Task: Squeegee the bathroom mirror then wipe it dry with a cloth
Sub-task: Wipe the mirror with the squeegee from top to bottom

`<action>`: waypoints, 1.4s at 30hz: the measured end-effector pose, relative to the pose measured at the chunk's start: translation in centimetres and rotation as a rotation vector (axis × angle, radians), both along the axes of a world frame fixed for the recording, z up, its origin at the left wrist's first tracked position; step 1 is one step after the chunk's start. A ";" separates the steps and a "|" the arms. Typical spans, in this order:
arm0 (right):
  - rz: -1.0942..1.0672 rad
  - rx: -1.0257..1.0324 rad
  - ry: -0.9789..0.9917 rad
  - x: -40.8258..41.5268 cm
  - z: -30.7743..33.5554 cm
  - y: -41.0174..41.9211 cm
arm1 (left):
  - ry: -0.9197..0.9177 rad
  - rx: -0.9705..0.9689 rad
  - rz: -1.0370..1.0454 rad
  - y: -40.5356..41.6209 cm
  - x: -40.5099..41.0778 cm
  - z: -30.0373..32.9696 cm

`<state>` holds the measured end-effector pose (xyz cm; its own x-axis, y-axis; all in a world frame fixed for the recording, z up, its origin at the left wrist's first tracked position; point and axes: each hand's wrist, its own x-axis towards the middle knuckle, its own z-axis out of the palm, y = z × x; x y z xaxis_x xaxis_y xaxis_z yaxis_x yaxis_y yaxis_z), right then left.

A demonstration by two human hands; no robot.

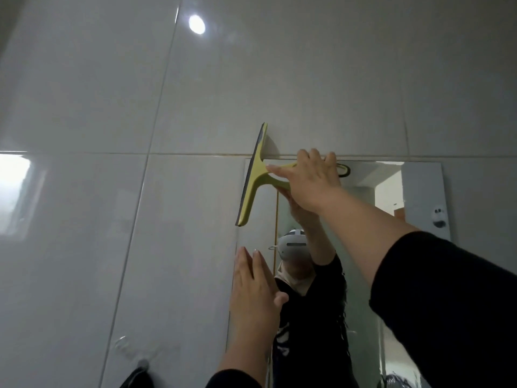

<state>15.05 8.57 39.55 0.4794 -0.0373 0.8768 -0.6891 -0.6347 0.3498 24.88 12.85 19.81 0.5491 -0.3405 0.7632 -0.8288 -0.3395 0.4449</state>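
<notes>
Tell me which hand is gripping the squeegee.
The right hand, raised at the mirror's top edge, grips the yellow squeegee handle. The left hand lies flat and empty lower down.

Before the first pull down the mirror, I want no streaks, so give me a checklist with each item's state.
1. Right hand grips the squeegee handle: ok.
2. Blade level along the mirror top: not ok, it stands nearly vertical.
3. Blade fully on the glass: not ok, its upper end is over the tile above the mirror's top-left corner.
4. Left hand clear of the path: not ok, it lies flat at the mirror's left edge, below the blade.
5. Glass wet: cannot tell.
6. Cloth at hand: cannot tell.
</notes>
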 end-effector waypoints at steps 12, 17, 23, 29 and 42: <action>-0.175 0.121 -0.083 -9.9 -2.4 -5.5 | 0.002 -0.045 0.001 -0.6 0.3 -0.2; -0.228 0.285 -0.147 -14.1 -3.2 -7.2 | 0.023 -0.053 0.001 -0.7 0.1 -0.1; -0.184 0.496 -0.281 -16.5 -5.2 -9.2 | 0.014 -0.073 -0.018 -0.8 0.3 -0.3; 0.137 0.868 -0.458 -14.2 -8.1 -7.2 | 0.010 -0.074 -0.036 -0.7 0.4 -0.3; 0.544 1.003 -0.584 -3.3 -13.7 -1.6 | 0.024 -0.093 -0.062 -0.2 0.5 -0.4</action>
<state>11.71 6.97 25.85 0.1964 -0.7224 0.6630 -0.1482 -0.6902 -0.7082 25.37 12.61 19.40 0.5480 -0.3024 0.7799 -0.8355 -0.2444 0.4922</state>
